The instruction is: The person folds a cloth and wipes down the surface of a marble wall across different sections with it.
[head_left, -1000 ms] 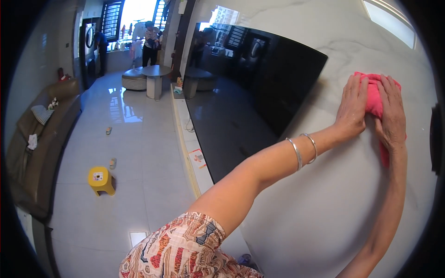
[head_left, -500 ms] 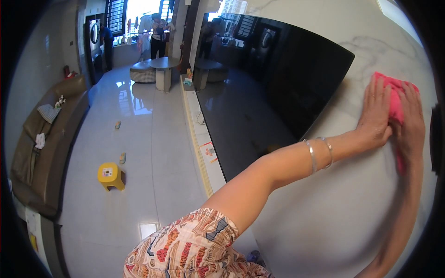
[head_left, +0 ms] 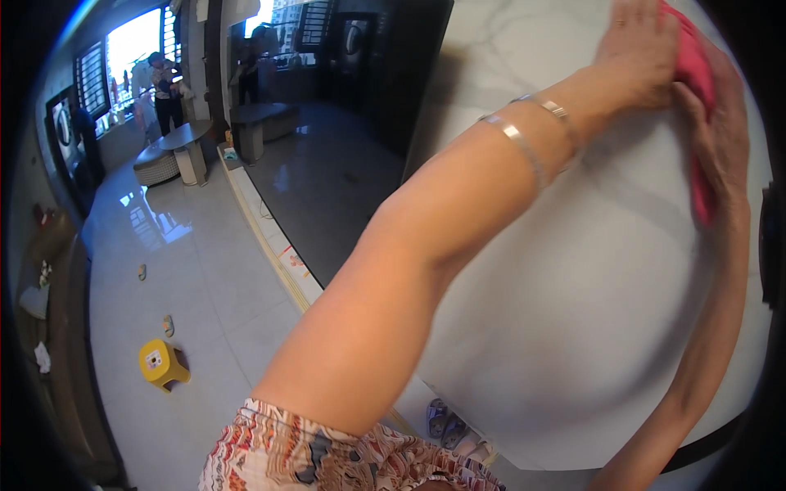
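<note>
Both my hands are raised at the upper right against a white marbled wall panel [head_left: 557, 270]. My left hand [head_left: 643, 61], below two silver bracelets on the forearm, lies flat with its fingers stretched out along the edge of a pink cloth [head_left: 692, 65]. Its fingertips reach the top rim of the picture. Beside it my right hand [head_left: 720, 131] presses the bunched cloth to the panel, thumb towards the left hand. A strip of the cloth hangs down along the right wrist. The right fingertips are partly hidden.
A large black television [head_left: 352, 123] is left of my arm, above a low ledge [head_left: 266, 221]. On the tiled floor stand a yellow stool [head_left: 164, 364] and slippers [head_left: 168, 326]. A brown sofa [head_left: 70, 327] lines the left. Another person [head_left: 166, 90] stands by a table [head_left: 187, 135].
The view has turned, so the room sits further left and lower. My hands and the pink cloth appear higher up, and slippered feet show at the bottom.
</note>
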The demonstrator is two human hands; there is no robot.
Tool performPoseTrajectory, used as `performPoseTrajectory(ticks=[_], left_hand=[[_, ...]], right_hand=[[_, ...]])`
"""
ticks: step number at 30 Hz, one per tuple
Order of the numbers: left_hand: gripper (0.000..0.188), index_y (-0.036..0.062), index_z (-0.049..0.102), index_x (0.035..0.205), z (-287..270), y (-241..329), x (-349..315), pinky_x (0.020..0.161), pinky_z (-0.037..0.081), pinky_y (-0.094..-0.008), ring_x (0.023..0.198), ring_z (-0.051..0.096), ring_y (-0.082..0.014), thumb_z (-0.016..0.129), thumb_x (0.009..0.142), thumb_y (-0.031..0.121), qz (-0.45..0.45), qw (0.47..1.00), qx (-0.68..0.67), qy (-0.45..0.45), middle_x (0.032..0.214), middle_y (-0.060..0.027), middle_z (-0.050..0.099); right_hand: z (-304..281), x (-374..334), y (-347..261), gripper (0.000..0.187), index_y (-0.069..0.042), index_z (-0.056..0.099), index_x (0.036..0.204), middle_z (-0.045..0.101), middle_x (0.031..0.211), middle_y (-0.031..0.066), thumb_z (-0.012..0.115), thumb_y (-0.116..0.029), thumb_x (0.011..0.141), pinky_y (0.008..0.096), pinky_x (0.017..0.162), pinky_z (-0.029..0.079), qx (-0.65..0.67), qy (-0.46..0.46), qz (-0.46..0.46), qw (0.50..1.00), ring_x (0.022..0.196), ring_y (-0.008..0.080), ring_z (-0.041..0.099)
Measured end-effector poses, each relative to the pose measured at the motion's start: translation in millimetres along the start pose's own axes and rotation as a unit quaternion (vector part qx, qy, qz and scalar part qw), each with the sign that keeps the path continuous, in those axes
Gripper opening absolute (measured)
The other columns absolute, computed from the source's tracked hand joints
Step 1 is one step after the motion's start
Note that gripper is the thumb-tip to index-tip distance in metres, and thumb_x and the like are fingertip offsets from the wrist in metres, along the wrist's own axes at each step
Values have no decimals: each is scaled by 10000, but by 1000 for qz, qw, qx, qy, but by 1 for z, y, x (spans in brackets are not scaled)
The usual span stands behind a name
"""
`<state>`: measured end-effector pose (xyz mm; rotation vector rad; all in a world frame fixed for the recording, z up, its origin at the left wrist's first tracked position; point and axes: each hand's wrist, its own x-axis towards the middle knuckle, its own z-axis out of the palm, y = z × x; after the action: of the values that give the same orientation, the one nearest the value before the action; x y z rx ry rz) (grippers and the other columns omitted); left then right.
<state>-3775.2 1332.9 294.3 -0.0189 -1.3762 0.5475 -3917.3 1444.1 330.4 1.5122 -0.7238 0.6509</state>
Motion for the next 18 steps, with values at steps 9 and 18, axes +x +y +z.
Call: performPoseTrajectory(ticks=[9, 18], left_hand=[[825, -68, 273, 1394, -73, -38, -103, 1089, 198, -557, 1348, 224, -472, 656, 676, 67, -117, 970, 207, 46, 1443, -296, 266], [1049, -65, 110, 1444, -111, 30, -197, 1115, 158, -553, 1371, 144, -499, 765, 684, 242, -294, 955, 37, 8, 1467, -305, 162]], right_hand=[[44, 45, -133, 635, -106, 513, 1279, 452, 1309, 228, 751, -220, 701, 506, 1111, 267, -16, -57, -70, 996, 1233, 429, 410], [65, 6, -183, 489, -71, 637, 1088, 549, 1201, 175, 676, -429, 757, 461, 1059, 336, 121, -52, -143, 981, 1190, 374, 465]])
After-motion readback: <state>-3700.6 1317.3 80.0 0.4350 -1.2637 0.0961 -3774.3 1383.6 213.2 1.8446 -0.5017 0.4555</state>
